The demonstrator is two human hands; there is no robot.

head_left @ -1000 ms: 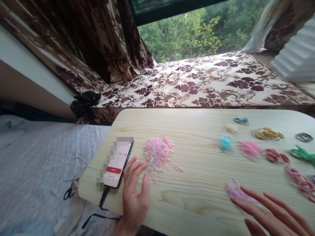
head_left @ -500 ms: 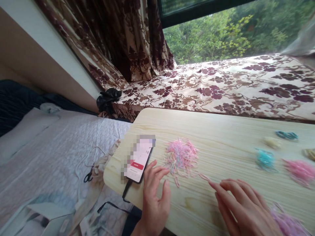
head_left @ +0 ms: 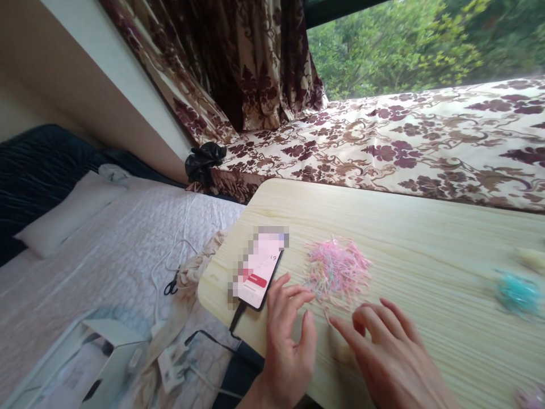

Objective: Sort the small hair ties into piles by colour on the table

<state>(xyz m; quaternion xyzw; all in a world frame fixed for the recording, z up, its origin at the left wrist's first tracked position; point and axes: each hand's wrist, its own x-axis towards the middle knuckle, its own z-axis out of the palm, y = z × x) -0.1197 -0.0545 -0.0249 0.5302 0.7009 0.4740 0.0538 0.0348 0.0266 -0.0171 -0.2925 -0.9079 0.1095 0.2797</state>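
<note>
A loose heap of small pastel elastic bands (head_left: 338, 270), mostly pink with some blue and yellow, lies on the pale wooden table (head_left: 417, 238). My left hand (head_left: 290, 335) rests open between the phone and the heap, its fingertips at the heap's lower left edge. My right hand (head_left: 383, 346) reaches in from the lower right, index finger stretched and the other fingers bent and apart. That index fingertip touches or nearly touches a single pink band (head_left: 327, 316) just below the heap. The thumb of my right hand is mostly hidden.
A phone (head_left: 260, 272) with a cable plugged in lies left of my left hand. Turquoise bands (head_left: 517, 292) and a cream-coloured bunch (head_left: 532, 258) are at the right. A bed (head_left: 140, 227) adjoins the table's left side; a flowered window seat (head_left: 383, 147) runs behind.
The view has turned left, so everything appears farther right. My right hand has moved left over the table, from a band right of the heap to one below it. My left hand stays beside the phone.
</note>
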